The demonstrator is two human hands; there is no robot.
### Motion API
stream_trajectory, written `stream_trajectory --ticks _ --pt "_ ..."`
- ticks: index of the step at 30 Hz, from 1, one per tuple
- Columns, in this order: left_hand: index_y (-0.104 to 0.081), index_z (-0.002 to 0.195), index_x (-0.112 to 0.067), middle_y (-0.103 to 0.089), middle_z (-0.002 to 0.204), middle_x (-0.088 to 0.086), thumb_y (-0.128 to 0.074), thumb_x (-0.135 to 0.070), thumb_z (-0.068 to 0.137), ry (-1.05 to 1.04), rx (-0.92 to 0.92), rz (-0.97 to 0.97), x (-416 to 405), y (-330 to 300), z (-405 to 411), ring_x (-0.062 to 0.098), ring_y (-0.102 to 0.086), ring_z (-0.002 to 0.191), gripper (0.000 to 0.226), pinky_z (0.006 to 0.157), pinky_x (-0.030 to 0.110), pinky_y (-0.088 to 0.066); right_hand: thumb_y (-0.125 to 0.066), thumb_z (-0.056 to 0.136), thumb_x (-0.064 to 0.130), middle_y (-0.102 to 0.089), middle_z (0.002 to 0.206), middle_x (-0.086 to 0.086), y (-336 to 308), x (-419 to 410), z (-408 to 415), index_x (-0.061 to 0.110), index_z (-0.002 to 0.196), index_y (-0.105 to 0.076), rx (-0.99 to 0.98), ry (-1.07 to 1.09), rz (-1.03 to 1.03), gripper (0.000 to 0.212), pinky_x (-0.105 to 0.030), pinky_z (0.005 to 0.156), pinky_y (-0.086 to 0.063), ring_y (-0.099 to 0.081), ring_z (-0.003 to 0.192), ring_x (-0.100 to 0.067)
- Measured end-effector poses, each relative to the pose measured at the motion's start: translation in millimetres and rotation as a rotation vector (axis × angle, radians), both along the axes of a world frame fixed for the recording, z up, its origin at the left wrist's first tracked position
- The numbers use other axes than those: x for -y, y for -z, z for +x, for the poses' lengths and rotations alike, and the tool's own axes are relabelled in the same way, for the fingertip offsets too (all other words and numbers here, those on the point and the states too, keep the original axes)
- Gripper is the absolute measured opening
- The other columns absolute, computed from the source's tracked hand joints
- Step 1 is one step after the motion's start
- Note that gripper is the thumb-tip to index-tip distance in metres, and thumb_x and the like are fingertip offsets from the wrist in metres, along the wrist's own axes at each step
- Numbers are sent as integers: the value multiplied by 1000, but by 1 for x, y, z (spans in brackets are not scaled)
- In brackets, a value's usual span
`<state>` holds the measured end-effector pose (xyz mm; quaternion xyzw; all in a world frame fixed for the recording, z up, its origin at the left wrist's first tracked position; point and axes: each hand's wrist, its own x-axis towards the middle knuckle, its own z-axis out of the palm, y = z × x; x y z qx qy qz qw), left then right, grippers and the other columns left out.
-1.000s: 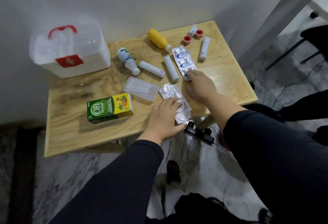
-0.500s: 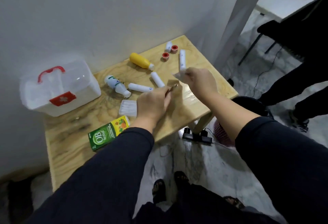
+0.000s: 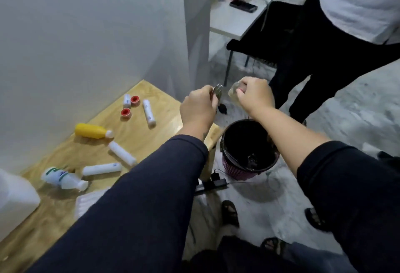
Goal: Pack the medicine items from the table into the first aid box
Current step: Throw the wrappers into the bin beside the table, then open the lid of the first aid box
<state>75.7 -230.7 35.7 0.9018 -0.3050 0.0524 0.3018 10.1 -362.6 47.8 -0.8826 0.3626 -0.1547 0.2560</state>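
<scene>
Both hands are raised past the table's right edge, above a black bin (image 3: 249, 143). The left hand (image 3: 200, 108) pinches a crumpled foil blister strip (image 3: 217, 91) between closed fingers; the right hand (image 3: 255, 97), just beside it, grips another foil strip (image 3: 233, 92). The first aid box (image 3: 15, 197) sits far left of the fingers.

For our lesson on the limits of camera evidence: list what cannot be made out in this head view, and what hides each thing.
- First aid box: cut off by the left edge; lid state unknown.
- Clear tray: mostly behind the left sleeve.
- Foil packs in the left hand and right hand: fingers cover them; print unreadable.
- Black bin: inside too dark.
- White bottle: label too small.
</scene>
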Motion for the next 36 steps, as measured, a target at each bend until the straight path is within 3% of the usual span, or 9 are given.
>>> stream_trajectory --ticks 4,10,13,17,21,27,32,36 --pt "-62 89 -15 -68 85 11 -48 -31 91 62 -141 59 78 45 -10 37 -61 79 21 60 36 -45 -52 88 15 -67 92 -14 52 70 -12 14 86 -65 -155 68 23 13 -30 64 -39 -61 92 -36" --pt "-60 84 -9 -66 81 14 -51 -24 90 104 -321 123 164 110 -14 37 -59 77 18 57 34 -38 -54 89 14 -69 104 -18 125 143 -26 9 102 -67 -301 112 138 19 -36 74 -50 -62 96 -36" --pt "-64 107 -14 -70 100 10 -53 -22 90 168 -420 174 188 135 -10 32 -63 93 21 72 40 -51 -60 88 19 -70 111 -14 151 163 -26 15 114 -65 -330 108 211 27 -35 84 -51 -64 103 -32" --pt "-56 124 -22 -66 116 6 -50 -23 90 180 -431 331 191 149 -3 29 -60 106 35 81 39 -50 -63 87 22 -68 118 -6 163 175 -26 22 118 -63 -404 82 259 31 -37 91 -52 -63 109 -26" --pt "-53 127 -24 -63 123 4 -48 -23 90 184 -377 416 180 140 5 29 -57 111 37 82 38 -46 -60 89 27 -67 118 -5 153 171 -18 25 114 -64 -450 27 204 25 -37 84 -54 -62 107 -27" --pt "-53 127 -26 -61 124 0 -46 -21 88 110 -253 393 125 84 17 25 -54 114 39 79 35 -42 -57 92 28 -66 118 -3 100 124 6 25 116 -63 -390 -116 69 25 -32 79 -48 -62 108 -27" --pt "-54 127 -24 -60 126 -2 -48 -25 88 -1 -142 321 34 37 17 22 -53 117 39 81 35 -46 -58 90 33 -65 122 -3 48 46 14 28 115 -62 -321 -269 -58 25 -36 85 -49 -59 113 -28" --pt "-54 126 -24 -63 116 1 -51 -26 88 -157 -80 294 -69 9 5 25 -59 103 39 67 31 -40 -56 91 33 -64 124 -3 19 -42 13 26 120 -60 -247 -429 -137 30 -35 83 -47 -58 115 -27"
